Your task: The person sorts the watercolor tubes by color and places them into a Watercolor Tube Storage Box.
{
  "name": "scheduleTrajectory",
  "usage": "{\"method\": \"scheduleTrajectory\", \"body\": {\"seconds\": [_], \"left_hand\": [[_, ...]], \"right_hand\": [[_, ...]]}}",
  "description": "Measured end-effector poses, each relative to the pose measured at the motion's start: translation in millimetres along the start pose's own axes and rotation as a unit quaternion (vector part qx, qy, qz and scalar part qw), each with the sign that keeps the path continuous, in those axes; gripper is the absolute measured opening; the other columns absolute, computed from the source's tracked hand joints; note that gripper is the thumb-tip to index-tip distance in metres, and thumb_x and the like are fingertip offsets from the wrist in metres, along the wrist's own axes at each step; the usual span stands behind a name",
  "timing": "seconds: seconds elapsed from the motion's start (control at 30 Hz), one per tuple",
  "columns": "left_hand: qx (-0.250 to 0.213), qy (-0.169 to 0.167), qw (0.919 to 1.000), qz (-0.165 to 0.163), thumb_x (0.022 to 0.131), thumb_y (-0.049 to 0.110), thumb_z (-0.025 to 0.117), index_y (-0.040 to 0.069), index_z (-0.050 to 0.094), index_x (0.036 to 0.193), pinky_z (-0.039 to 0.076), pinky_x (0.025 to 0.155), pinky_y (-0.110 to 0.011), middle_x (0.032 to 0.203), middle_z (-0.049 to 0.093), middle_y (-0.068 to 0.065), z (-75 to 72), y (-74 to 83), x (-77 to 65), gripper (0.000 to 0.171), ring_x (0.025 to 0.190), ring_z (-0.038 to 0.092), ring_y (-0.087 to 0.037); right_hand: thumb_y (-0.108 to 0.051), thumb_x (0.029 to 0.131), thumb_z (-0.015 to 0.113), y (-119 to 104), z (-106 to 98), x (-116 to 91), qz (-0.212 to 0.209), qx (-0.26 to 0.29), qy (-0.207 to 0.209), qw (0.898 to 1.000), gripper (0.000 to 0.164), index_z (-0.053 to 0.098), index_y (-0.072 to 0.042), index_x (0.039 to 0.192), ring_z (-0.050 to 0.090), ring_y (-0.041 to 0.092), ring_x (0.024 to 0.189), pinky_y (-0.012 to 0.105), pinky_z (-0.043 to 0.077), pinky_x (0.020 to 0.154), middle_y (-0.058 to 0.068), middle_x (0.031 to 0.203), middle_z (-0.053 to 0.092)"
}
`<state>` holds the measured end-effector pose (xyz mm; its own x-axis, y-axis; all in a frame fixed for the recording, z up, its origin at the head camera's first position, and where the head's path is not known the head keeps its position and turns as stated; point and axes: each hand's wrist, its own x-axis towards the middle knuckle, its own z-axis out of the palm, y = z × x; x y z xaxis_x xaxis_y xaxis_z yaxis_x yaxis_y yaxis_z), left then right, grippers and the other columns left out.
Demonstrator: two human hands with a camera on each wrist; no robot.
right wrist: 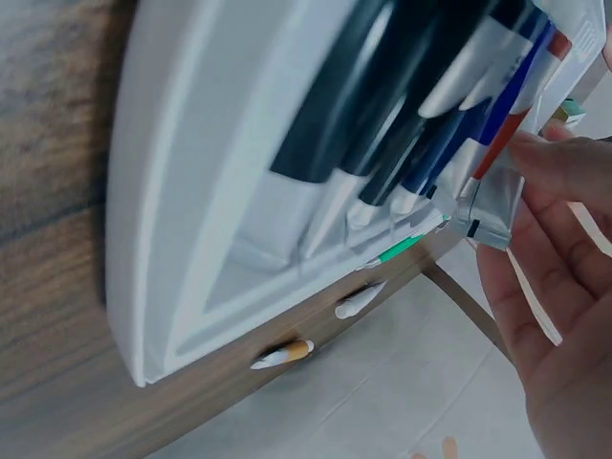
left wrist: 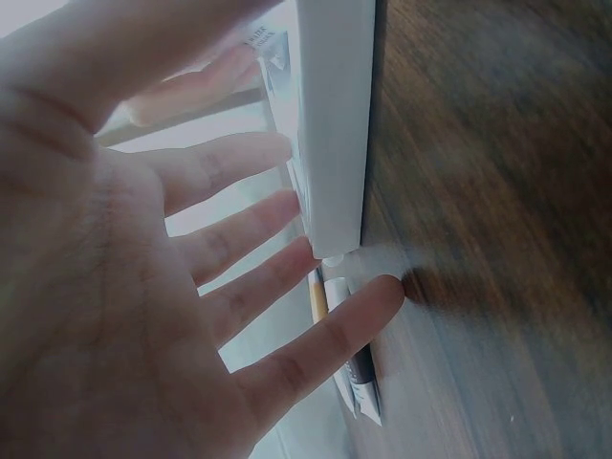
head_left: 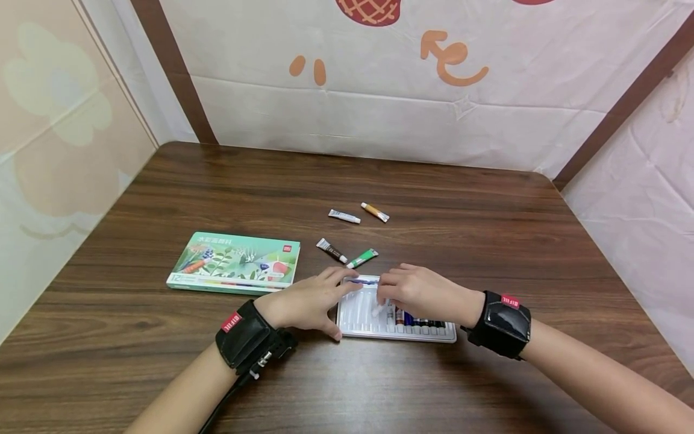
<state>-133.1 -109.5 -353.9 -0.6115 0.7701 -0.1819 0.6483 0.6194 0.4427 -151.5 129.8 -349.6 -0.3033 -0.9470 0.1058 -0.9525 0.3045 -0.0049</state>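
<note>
A white plastic tray [head_left: 398,333] lies on the table with several paint tubes side by side in its right part and bare slots at its left. My left hand [head_left: 306,300] is at the tray's left end, fingers spread and fairly straight, thumb by the near corner. Over the tray, my right hand [head_left: 414,290] pinches a pale paint tube [head_left: 378,309] between thumb and fingers. In the right wrist view a silver crimped tube end [right wrist: 486,222] shows at the fingertips. The back of the hand hides part of the tray in the head view.
Beyond the tray lie a green tube [head_left: 362,258], a dark brown tube [head_left: 332,251], a white tube [head_left: 344,216] and an ochre tube [head_left: 375,212]. A mint-green illustrated paint box [head_left: 235,262] lies left of the tray. A printed cloth [head_left: 379,120] hangs behind the table.
</note>
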Motion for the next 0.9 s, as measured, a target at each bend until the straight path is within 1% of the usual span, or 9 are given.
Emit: {"method": "scheduleTrajectory", "body": {"seconds": [0.1,0.17,0.23,0.37,0.47,0.57,0.73,0.8,0.9], "left_hand": [[-0.001,0.001,1.0,0.0,0.073,0.034,0.077,0.004,0.039,0.138,0.036,0.093,-0.04,0.142,0.027,-0.011,0.2,-0.2,-0.1,0.081,0.128,0.025,-0.027],[-0.001,0.001,1.0,0.002,0.073,0.034,0.077,0.004,0.039,0.138,0.036,0.093,-0.04,0.142,0.027,-0.011,0.4,-0.3,0.0,0.081,0.128,0.025,-0.027],[-0.001,0.001,1.0,0.003,0.072,0.034,0.078,0.004,0.039,0.138,0.035,0.093,-0.04,0.142,0.027,-0.011,0.6,-0.4,0.1,0.082,0.128,0.025,-0.027],[-0.001,-0.004,1.0,0.0,0.073,0.035,0.077,0.005,0.039,0.138,0.035,0.094,-0.04,0.143,0.026,-0.01,0.6,-0.9,0.4,0.082,0.129,0.024,-0.026],[-0.001,-0.006,1.0,-0.003,0.074,0.036,0.077,0.005,0.038,0.139,0.036,0.093,-0.04,0.143,0.025,-0.01,0.9,-1.6,0.4,0.082,0.129,0.024,-0.026],[-0.003,-0.003,1.0,-0.002,0.073,0.035,0.077,0.005,0.038,0.139,0.035,0.094,-0.04,0.143,0.026,-0.01,1.1,-2.4,0.1,0.082,0.129,0.024,-0.026],[-0.01,0.004,0.9999,0.005,0.073,0.033,0.078,0.004,0.039,0.138,0.036,0.092,-0.04,0.142,0.027,-0.01,1.4,-3.7,-0.5,0.081,0.129,0.024,-0.027],[-0.012,0.005,0.9999,0.008,0.073,0.033,0.077,0.004,0.039,0.138,0.036,0.092,-0.04,0.142,0.027,-0.01,1.4,-3.8,-0.4,0.081,0.129,0.024,-0.027],[-0.01,0.004,0.9999,0.009,0.073,0.033,0.077,0.004,0.038,0.139,0.035,0.094,-0.04,0.142,0.027,-0.01,1.2,-3.6,0.2,0.082,0.129,0.025,-0.027]], "right_hand": [[-0.001,0.078,0.07,-1.9,0.3,1.4,0.0,-0.01,-0.016,1.0,0.023,0.067,-0.011,0.098,0.054,0.013,0.087,0.032,0.045,0.078,0.0,0.095,0.058],[0.002,0.077,0.069,-2.7,0.1,1.8,0.0,-0.009,-0.026,1.0,0.025,0.068,-0.011,0.099,0.053,0.013,0.088,0.032,0.045,0.079,0.0,0.096,0.056],[0.004,0.078,0.067,-3.1,0.4,2.2,0.001,0.003,-0.03,1.0,0.025,0.069,-0.013,0.096,0.053,0.012,0.089,0.032,0.044,0.08,-0.001,0.097,0.057],[0.007,0.076,0.066,-3.0,0.8,1.7,-0.005,0.035,-0.025,0.999,0.027,0.068,-0.016,0.09,0.053,0.012,0.092,0.03,0.042,0.081,-0.004,0.098,0.06],[0.006,0.076,0.067,-2.8,1.1,0.6,-0.015,0.062,-0.017,0.998,0.026,0.068,-0.016,0.088,0.054,0.012,0.094,0.03,0.042,0.083,-0.004,0.097,0.062],[0.005,0.075,0.069,-2.6,2.6,-0.6,-0.025,0.086,-0.01,0.996,0.024,0.069,-0.015,0.09,0.055,0.013,0.096,0.029,0.042,0.086,-0.004,0.098,0.063],[0.005,0.074,0.07,-2.6,5.3,-1.6,-0.035,0.114,-0.008,0.993,0.026,0.069,-0.014,0.093,0.056,0.012,0.097,0.025,0.044,0.083,-0.003,0.1,0.063],[0.003,0.076,0.07,-2.5,5.6,-2.2,-0.036,0.125,-0.009,0.992,0.024,0.069,-0.013,0.094,0.056,0.01,0.097,0.023,0.044,0.081,-0.003,0.1,0.063],[-0.004,0.08,0.069,-2.2,5.5,-3.4,-0.034,0.138,-0.008,0.99,0.016,0.07,-0.013,0.094,0.056,0.007,0.095,0.02,0.045,0.078,-0.003,0.1,0.063]]}}
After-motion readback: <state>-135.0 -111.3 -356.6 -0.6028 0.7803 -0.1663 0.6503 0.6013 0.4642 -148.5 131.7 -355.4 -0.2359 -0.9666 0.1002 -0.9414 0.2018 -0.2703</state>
